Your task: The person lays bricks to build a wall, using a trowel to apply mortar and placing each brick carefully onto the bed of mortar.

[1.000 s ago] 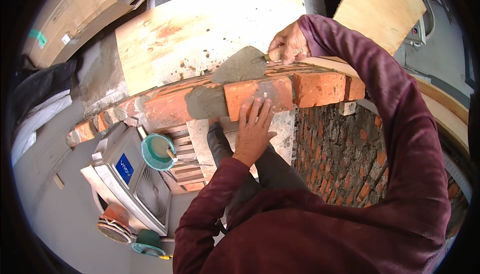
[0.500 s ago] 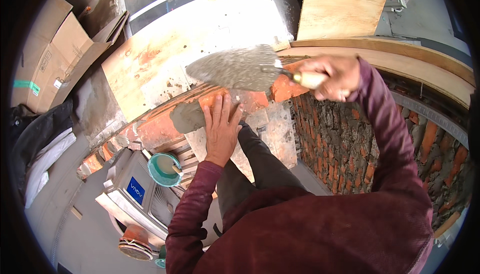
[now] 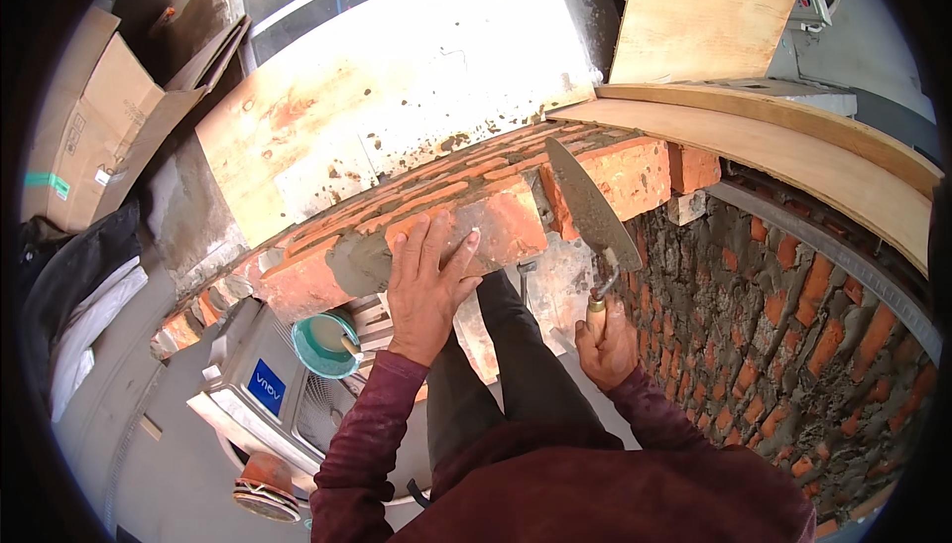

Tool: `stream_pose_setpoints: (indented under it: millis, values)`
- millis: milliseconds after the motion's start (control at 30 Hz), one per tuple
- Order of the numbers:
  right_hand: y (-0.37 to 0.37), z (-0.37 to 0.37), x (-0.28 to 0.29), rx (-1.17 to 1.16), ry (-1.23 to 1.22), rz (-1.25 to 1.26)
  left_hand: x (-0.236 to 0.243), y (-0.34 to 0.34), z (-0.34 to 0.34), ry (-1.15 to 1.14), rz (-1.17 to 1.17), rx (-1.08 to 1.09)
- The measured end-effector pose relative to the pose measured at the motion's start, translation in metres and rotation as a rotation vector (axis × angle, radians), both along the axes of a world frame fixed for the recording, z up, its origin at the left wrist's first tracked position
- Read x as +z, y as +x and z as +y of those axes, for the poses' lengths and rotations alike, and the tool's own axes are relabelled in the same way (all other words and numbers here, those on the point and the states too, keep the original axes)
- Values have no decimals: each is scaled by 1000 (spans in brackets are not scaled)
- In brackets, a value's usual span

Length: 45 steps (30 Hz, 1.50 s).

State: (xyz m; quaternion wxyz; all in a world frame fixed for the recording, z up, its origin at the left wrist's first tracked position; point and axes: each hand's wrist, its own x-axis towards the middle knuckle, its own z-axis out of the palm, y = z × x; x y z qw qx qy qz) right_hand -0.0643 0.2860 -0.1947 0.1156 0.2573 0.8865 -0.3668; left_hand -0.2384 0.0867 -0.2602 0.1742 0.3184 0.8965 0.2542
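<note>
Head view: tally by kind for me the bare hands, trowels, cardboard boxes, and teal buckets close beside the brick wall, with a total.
Hands: 2, the left hand and right hand
Trowel: 1
Cardboard box: 1
Teal bucket beside the wall: 1
Total: 5

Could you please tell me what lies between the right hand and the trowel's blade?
Between the right hand and blade, the head view shows the handle's exposed end and a bent metal neck.
</note>
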Motion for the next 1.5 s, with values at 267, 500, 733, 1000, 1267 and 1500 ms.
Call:
stream_pose_setpoints:
  millis: [267,500,733,1000,1267,1500]
  values:
    - [19,19,-6,-402,-604,-268,0,0,0,-64,9,-20]
    - [46,3,22,-227,7,10,2,-2,-16,-48,73,-173]
    - [20,-88,1,-98,89,52,13,-1,-23,-286,187,-488]
    - [43,-94,-12,-637,-916,-34,9,0,-26,-342,290,-592]
    - [77,-99,-93,-1238,-1014,428,17,-28,-20,-276,347,-771]
    - [13,-127,-232,-1128,-796,331,16,-35,-17,-292,426,-925]
